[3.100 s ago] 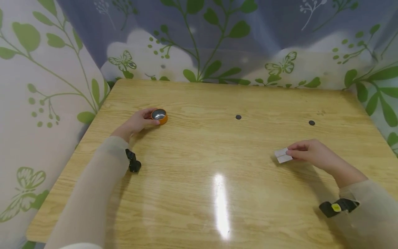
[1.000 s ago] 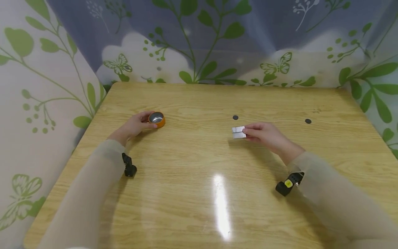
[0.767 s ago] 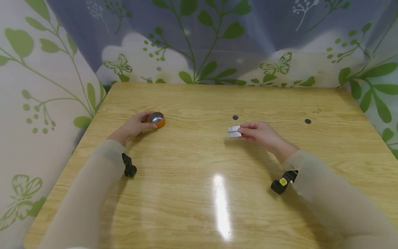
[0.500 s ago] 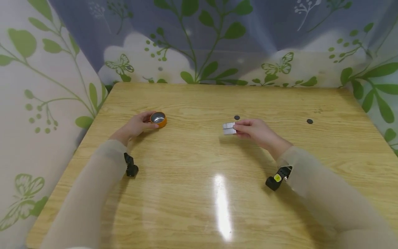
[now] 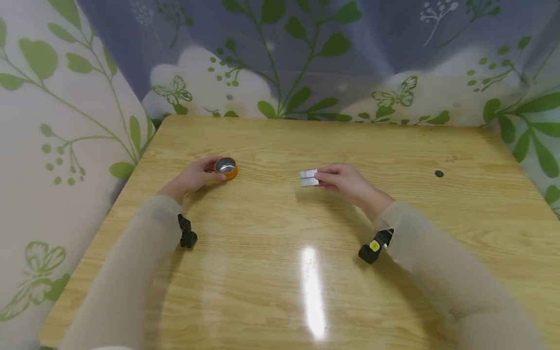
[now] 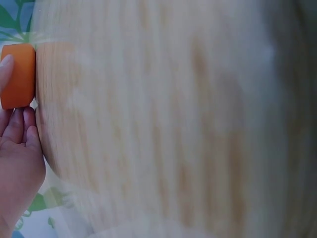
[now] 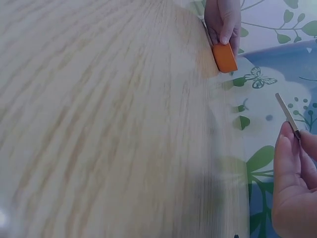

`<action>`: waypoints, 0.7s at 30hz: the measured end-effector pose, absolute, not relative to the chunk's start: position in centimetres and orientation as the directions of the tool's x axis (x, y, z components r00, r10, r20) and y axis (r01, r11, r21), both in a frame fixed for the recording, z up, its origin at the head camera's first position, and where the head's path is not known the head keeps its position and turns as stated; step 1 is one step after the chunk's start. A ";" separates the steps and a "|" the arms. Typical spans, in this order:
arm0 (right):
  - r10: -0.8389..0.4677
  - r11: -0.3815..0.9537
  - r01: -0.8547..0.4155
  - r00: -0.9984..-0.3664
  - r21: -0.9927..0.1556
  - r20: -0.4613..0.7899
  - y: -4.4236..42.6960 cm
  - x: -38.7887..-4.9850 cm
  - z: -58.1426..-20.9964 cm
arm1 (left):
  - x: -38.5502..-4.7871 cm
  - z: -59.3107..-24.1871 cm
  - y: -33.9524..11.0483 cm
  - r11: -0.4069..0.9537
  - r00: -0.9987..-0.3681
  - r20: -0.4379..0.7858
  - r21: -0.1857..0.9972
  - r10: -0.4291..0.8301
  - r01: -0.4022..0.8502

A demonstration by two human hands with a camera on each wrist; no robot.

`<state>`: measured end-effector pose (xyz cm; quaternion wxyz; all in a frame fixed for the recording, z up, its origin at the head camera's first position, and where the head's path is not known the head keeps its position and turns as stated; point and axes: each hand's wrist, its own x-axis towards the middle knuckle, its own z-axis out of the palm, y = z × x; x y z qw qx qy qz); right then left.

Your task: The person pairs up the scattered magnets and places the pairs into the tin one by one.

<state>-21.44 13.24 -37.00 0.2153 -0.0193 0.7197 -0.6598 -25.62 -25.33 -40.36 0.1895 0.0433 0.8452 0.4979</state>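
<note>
The right hand has come left over the bench, bringing its pinched card nearer the left hand and hiding one dark disc. The left hand still grips an orange cup; a second disc lies right of both hands.

The cup is orange, the backdrop green-leaf patterned.
</note>
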 end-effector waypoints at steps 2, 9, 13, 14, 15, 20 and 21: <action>-0.312 0.130 0.254 -0.907 -0.958 -0.283 13.0 -21.6 -37.1 | -25.7 -40.4 -25.2 0.495 -0.923 -0.273 0.862 0.271 -0.109; -0.314 0.115 0.275 -0.902 -0.955 -0.297 11.7 -22.1 -37.4 | -25.6 -40.5 -25.3 0.505 -0.927 -0.283 0.854 0.247 -0.127; -0.316 0.103 0.293 -0.896 -0.951 -0.311 10.8 -22.2 -37.4 | -25.5 -40.4 -25.2 0.502 -0.925 -0.289 0.855 0.248 -0.132; -0.317 0.099 0.297 -0.895 -0.950 -0.313 10.6 -22.3 -37.4 | -25.5 -40.4 -25.2 0.502 -0.925 -0.288 0.855 0.247 -0.132; -0.318 0.095 0.300 -0.895 -0.949 -0.314 10.3 -22.3 -37.4 | -25.5 -40.4 -25.2 0.501 -0.925 -0.286 0.856 0.251 -0.128; -0.325 0.063 0.310 -0.892 -0.949 -0.313 9.0 -22.6 -37.6 | -25.5 -40.3 -25.2 0.502 -0.922 -0.282 0.856 0.264 -0.119; -0.327 0.057 0.311 -0.892 -0.949 -0.312 8.8 -22.7 -37.7 | -25.5 -40.2 -25.2 0.502 -0.920 -0.286 0.856 0.266 -0.121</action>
